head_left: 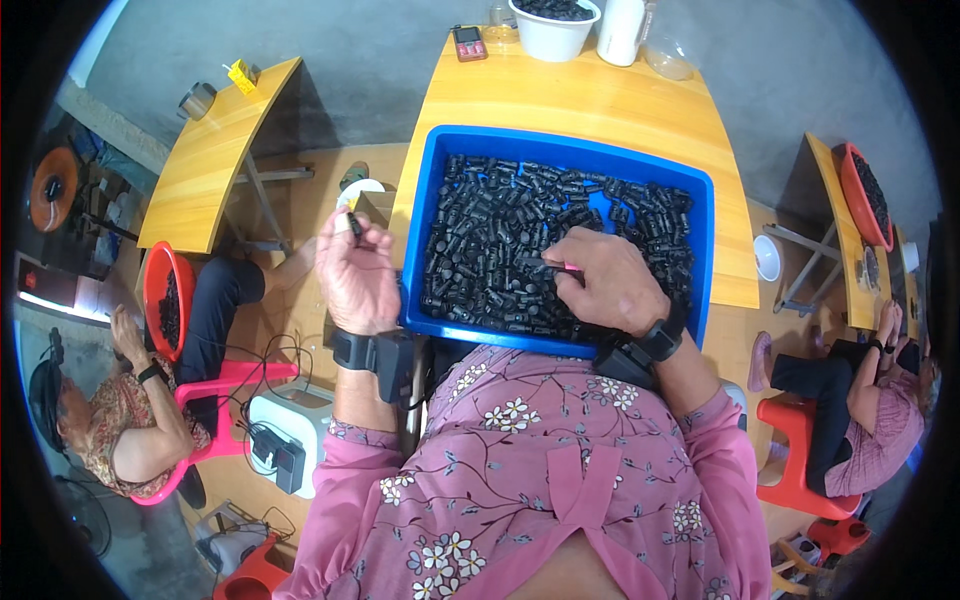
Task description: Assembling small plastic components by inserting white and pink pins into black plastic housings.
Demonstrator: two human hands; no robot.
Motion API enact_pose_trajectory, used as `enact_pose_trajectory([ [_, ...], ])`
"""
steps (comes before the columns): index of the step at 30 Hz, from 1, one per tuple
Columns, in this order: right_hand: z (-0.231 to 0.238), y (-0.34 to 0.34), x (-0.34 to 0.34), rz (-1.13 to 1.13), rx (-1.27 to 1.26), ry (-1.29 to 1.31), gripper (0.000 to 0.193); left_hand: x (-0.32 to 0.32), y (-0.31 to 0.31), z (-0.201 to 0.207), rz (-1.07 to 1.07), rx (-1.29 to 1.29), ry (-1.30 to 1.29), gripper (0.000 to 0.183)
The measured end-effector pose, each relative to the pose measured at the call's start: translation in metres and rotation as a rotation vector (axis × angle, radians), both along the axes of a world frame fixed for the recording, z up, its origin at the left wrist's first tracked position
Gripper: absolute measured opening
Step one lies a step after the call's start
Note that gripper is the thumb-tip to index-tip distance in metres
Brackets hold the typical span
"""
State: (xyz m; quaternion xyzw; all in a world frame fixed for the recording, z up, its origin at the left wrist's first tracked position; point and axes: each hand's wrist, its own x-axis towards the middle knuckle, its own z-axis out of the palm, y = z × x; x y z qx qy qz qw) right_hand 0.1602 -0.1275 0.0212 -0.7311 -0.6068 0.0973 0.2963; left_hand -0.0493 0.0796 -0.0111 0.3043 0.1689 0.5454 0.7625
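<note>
Now left hand [358, 275] is pinching a black part [355, 225] beside the tray [707, 245], right hand [614, 282] is gripping a pinkish piece [570, 267] over the pile [490, 235], tray sitting close, presumably for easy reach

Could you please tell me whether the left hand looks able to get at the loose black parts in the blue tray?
Probably yes: the left hand is beside the blue tray, and the black parts on that side lie uncovered. It holds a small black piece, though, which may limit its grip.
</note>
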Motion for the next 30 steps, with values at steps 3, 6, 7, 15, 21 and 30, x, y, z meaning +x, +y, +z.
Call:
enact_pose_trajectory([
  [3, 0.000, 0.003, 0.000, 0.045, -0.026, 0.006, 0.017, -0.019, 0.024, -0.022, 0.123, -0.117, 0.085, 0.019],
  [6, -0.006, 0.003, 0.002, 0.069, 0.005, 0.048, 0.016, -0.018, 0.032, -0.039, 0.247, -0.277, 0.242, 0.011],
  [7, -0.008, 0.004, 0.003, 0.070, 0.004, 0.049, 0.016, -0.021, 0.039, -0.052, 0.248, -0.278, 0.243, 0.011],
  [15, -0.003, 0.009, -0.004, -0.088, 0.245, 0.461, 0.018, -0.033, 0.049, -0.064, 0.402, -0.012, 0.460, 0.018],
  [21, 0.006, 0.001, -0.001, -0.100, 0.220, 0.774, 0.020, 0.010, -0.030, 0.022, -0.036, 0.324, 0.245, 0.016],
  [30, -0.002, 0.002, -0.005, -0.002, 0.357, 0.774, 0.020, 0.056, -0.093, 0.009, -0.659, 0.116, 0.271, 0.017],
])
